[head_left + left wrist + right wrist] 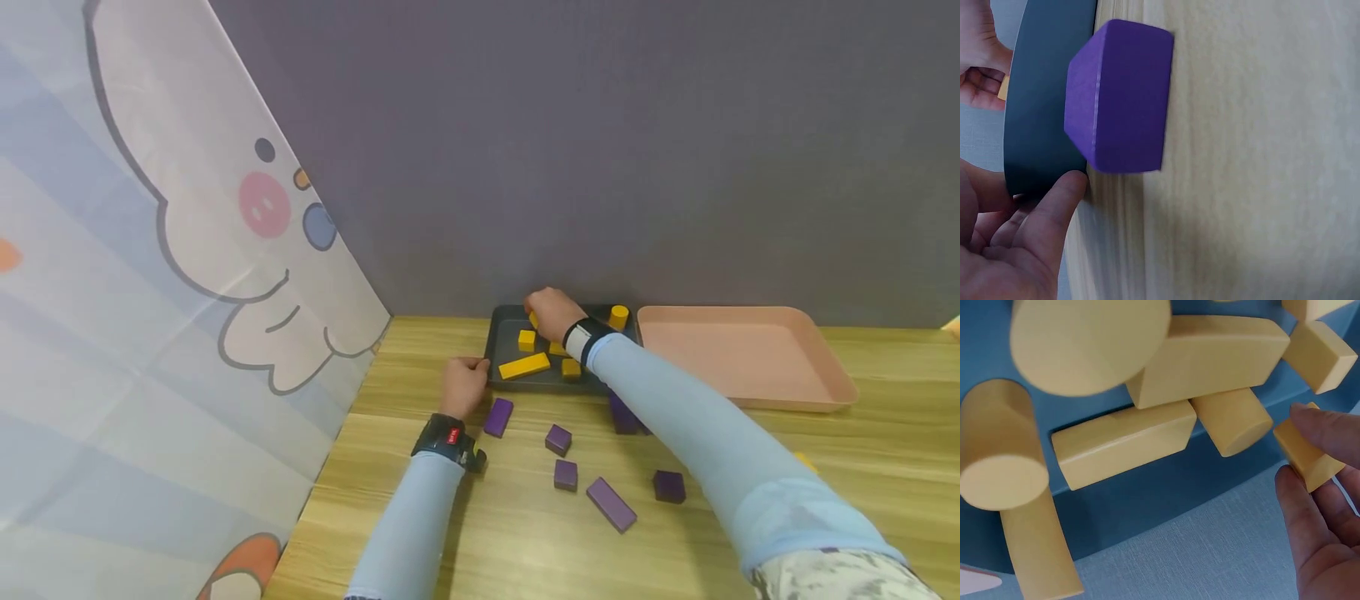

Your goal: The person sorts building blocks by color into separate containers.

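My right hand [553,314] is over the back left of a dark grey tray [505,340]. Between its thumb and fingers it pinches a small yellow block [1302,452]. The left hand [463,385] grips the tray's near left corner, fingers on either side of the wall in the left wrist view. Several yellow blocks lie in the tray, among them a long bar [524,367], a cube [527,340] and an upright cylinder [618,317]. Just outside the wall, near the left hand, lies a purple rectangular block [1132,100]. My right forearm hides part of the tray.
A pink tray [742,350] stands right of the grey one. Purple cubes [558,440] and a purple bar [611,504] are scattered on the wooden table in front. Another purple block [624,416] and a yellow piece [806,462] are partly behind the right arm. A grey wall rises behind.
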